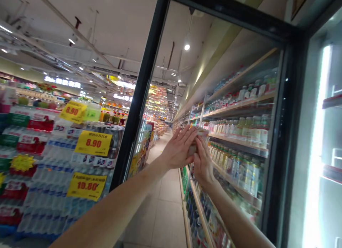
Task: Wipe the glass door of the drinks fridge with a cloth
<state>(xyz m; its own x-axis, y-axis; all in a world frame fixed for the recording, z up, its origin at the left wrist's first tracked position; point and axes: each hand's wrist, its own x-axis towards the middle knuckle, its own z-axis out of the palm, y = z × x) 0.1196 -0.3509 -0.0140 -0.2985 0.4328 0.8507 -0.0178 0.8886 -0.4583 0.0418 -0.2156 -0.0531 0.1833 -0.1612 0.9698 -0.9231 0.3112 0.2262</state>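
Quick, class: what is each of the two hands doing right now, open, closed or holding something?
Left hand: open, fingers straight, flat against a small pale object.
Right hand: closed on that object, it seems.

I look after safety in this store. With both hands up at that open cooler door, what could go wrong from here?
1. The small pale item seems held only between the fingertips of the left hand and right hand, so it could slip and drop onto the tiled floor.
2. Both hands are busy and neither steadies the open glass door, which might swing.
3. The door juts toward the aisle, where a passer-by could bump it.
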